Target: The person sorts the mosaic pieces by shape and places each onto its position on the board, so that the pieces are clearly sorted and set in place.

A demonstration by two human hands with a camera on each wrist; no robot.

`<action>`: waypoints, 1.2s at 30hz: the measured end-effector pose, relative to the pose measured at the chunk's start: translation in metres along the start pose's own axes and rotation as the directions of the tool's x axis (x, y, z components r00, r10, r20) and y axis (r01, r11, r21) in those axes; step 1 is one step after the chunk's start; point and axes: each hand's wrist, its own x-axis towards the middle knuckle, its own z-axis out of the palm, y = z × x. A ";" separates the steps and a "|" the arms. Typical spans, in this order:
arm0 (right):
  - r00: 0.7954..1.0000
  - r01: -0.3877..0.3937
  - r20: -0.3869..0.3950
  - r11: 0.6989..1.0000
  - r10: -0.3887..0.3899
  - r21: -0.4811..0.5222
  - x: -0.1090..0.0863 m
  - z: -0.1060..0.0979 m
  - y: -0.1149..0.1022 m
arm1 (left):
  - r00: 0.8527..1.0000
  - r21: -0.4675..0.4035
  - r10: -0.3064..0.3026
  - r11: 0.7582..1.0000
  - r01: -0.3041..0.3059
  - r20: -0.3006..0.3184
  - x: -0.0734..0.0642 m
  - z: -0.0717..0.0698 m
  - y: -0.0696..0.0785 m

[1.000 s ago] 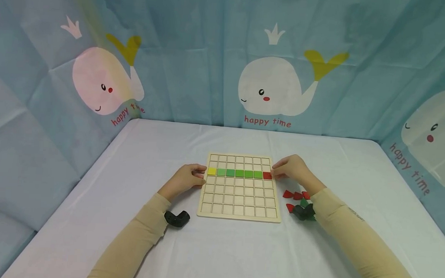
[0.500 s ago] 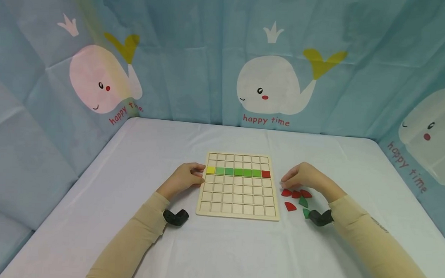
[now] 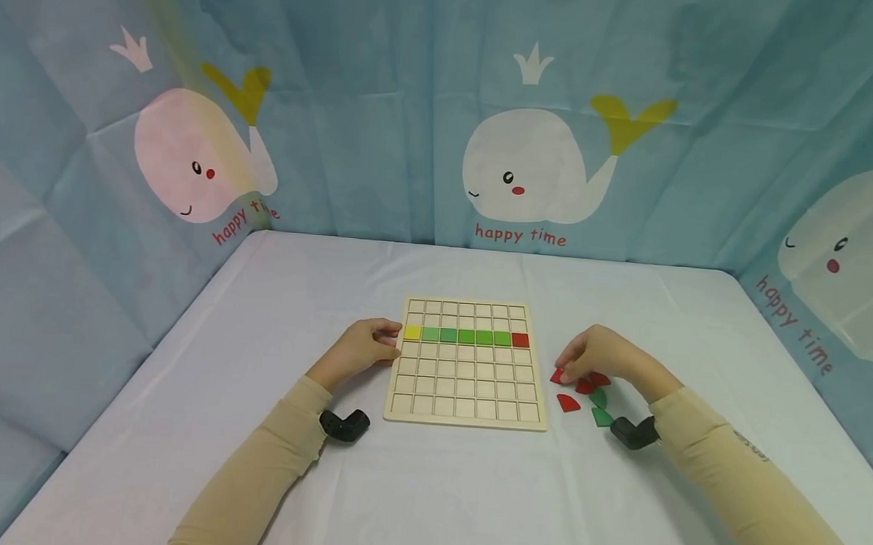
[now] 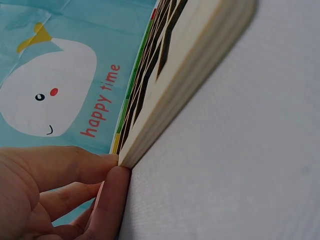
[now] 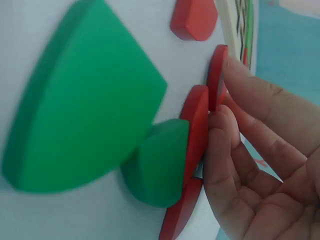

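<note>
A wooden grid board (image 3: 468,388) lies on the table with one row of square tiles (image 3: 466,336) in it, yellow at the left, greens between, red at the right. At the board's left edge, the thumb and fingers of my left hand (image 3: 360,346) hold the rim (image 4: 165,115). My right hand (image 3: 601,354), right of the board, pinches a red fan-shaped piece (image 5: 216,80) between thumb and finger. Under and beside it lie more red fan-shaped pieces (image 3: 568,403) and two green ones (image 3: 602,417); the right fingers partly hide some.
White cloth (image 3: 427,492) covers the table. A blue curtain (image 3: 369,139) printed with whales stands behind and along both sides. Black devices sit at the left wrist (image 3: 345,425) and right wrist (image 3: 633,431), the right one close to the green pieces.
My right hand has come away from the red tile at the row's right end, down to the loose pieces, and pinches a red one. The left hand stays at the board's edge.
</note>
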 end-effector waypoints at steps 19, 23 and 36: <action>0.999 0.007 -0.046 1.000 -0.006 0.015 -0.006 0.004 -0.003 | 1.000 -0.002 -0.004 1.000 0.004 0.000 -0.001 -0.001 0.001; 0.999 0.006 -0.034 0.999 -0.005 0.032 -0.008 0.002 -0.008 | 1.000 -0.002 0.002 1.000 -0.002 -0.003 -0.001 0.000 0.000; 0.991 0.137 -0.040 0.967 -0.131 0.215 0.007 0.014 -0.057 | 1.000 -0.006 -0.003 1.000 0.003 -0.001 0.000 -0.001 -0.001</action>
